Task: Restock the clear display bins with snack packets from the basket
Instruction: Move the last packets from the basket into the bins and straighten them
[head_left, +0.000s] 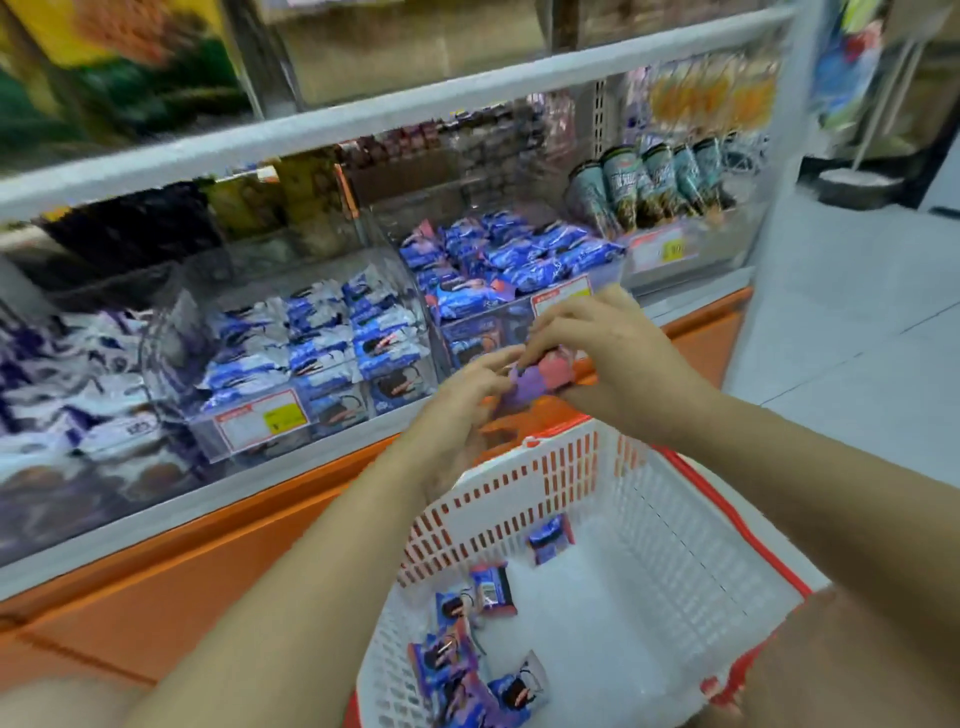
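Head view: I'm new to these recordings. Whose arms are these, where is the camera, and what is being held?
No machine here. The camera sits on a person's head and looks down, so the two bare arms are their own. The left hand and right hand together hold a small purple and pink snack packet. It is too blurred to tell whether it is one packet or several. Below is a white basket with a few blue packets lying inside. Ahead, a shelf carries clear bins full of similar packets.
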